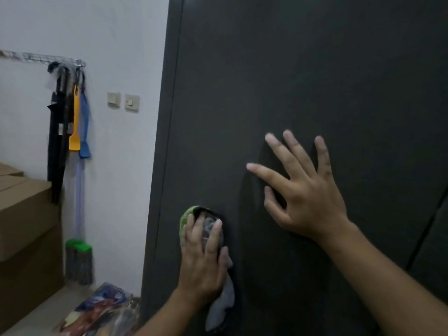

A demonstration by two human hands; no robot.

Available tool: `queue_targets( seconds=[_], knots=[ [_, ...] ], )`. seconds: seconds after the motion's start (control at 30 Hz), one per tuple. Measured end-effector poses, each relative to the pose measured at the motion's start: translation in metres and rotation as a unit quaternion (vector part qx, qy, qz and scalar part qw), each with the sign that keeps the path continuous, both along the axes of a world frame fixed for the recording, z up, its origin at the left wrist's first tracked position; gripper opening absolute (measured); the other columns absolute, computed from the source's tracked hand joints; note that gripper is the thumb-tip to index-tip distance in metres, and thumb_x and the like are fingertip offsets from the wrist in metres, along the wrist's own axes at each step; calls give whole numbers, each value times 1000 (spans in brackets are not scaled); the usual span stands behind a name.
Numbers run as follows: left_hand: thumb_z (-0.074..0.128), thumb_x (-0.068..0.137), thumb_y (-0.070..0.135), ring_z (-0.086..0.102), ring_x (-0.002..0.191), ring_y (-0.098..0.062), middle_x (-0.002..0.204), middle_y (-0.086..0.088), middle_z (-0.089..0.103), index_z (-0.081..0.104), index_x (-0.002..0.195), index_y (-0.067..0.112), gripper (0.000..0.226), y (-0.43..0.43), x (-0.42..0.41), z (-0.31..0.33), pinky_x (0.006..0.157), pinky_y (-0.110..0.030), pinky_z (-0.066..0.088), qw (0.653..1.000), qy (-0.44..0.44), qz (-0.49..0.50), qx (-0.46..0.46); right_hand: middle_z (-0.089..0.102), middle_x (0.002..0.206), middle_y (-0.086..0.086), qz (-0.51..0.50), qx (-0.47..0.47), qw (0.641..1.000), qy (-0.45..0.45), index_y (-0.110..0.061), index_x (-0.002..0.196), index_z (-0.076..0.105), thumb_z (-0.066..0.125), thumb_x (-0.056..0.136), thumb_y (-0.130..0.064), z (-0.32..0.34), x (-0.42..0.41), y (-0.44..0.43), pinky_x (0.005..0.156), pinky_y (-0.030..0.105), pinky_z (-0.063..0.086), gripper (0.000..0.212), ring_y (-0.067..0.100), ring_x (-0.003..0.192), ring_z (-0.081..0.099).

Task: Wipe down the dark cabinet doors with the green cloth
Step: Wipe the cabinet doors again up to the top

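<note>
Head view, single frame.

- Dark cabinet door (291, 69) fills the centre and right of the frame; all positions below are relative to it.
- Left hand (206, 260): low on the door, near its left edge. The forearm comes up from below and the wrist is roughly straight. The fingers curl over a bunched green cloth (223, 301) with the thumb on the hand's right side, and the palm holds the wad against the door face.
- The cloth touches the door. A green edge shows above the fingertips, grey fabric shows between the fingers, and a grey tail hangs below the wrist.
- Right hand (305, 190): mid-door, higher than the left hand and to its right. The fingers are spread wide and straight, pointing up and left. It lies flat on or just off the door; I can't tell if there is contact. It holds nothing. The forearm runs in from the lower right.
- A seam to the neighbouring door (436, 263) runs along the door's lower right.
- Left of the door is a white wall (109, 32) with two switches (123, 101).
- Further left, a wire rack (48, 58) holds hanging black, orange and blue tools.
- Below the rack are a mop (78, 248) with a green head and cardboard boxes (24, 214).
- A colourful packet (101, 309) lies on the floor by the door's bottom left corner.
</note>
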State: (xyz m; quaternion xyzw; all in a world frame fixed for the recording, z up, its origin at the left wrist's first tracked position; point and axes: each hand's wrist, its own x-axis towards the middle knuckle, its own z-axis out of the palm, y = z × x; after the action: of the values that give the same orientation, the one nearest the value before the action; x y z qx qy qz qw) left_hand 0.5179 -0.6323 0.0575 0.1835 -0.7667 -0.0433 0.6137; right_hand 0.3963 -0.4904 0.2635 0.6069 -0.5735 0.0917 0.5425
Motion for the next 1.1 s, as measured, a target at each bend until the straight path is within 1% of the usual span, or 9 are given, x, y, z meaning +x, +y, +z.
queue_targets(
  seconds=[0.2,0.33,0.43,0.57,0.7,0.83,0.9,1.0,1.1],
  knots=[
    [49,89,25,19,150,-31,159,-7,26,24,155,28,70,-17,3,128,120,-51,20,976,-52,-79,-197,38,157,7,33,-30,999,-19,-23,142,55,58,82,-28,2,-1,-1,118,61,20,60,25,149,30],
    [53,86,11,32,144,-32,151,-14,41,45,146,15,61,-46,19,248,115,-55,27,980,26,-78,-179,45,152,3,48,-26,998,-33,-21,136,61,59,79,-20,6,-3,4,119,55,23,57,21,146,35],
    [48,90,10,32,144,-31,149,-14,43,47,144,11,53,-71,34,330,118,-52,24,980,81,-57,-173,48,150,-1,43,2,999,-33,-24,132,64,57,78,-19,18,-9,18,117,50,29,54,18,145,37],
    [46,97,15,33,143,-28,148,-12,44,47,143,13,46,-84,41,395,117,-48,25,976,149,-29,-153,51,148,-1,19,-93,990,-100,-24,129,66,52,79,-21,59,-23,48,117,54,25,52,21,142,40],
    [46,96,23,27,146,-31,153,-12,37,41,147,15,52,-66,28,366,120,-50,17,980,124,-19,-154,47,150,0,-32,-157,976,-151,-25,135,58,45,80,-27,98,-34,71,119,55,18,57,22,146,33],
    [52,90,28,23,148,-32,154,-10,37,38,151,21,63,-34,9,270,119,-50,20,965,-30,-39,-258,45,151,2,-48,-161,976,-136,-25,135,57,44,81,-27,131,-46,79,118,57,18,56,26,145,33],
    [49,93,31,21,149,-31,157,-7,35,32,153,24,63,-22,4,229,119,-48,23,920,-140,-49,-363,47,150,5,-41,-154,982,-96,-22,133,61,44,82,-25,139,-56,84,117,58,20,53,29,143,37],
    [39,99,37,18,151,-26,161,-2,29,21,157,30,61,-24,9,215,121,-42,19,823,-263,-27,-502,46,151,8,-39,-138,989,-31,-19,136,59,44,87,-21,137,-72,89,116,60,23,52,31,144,37],
    [43,99,36,21,150,-23,159,0,33,29,154,32,57,-30,10,250,121,-40,18,790,-285,-37,-541,45,152,7,-32,-141,989,-24,-21,137,57,44,88,-22,135,-77,89,116,61,24,51,30,144,37]
  ],
)
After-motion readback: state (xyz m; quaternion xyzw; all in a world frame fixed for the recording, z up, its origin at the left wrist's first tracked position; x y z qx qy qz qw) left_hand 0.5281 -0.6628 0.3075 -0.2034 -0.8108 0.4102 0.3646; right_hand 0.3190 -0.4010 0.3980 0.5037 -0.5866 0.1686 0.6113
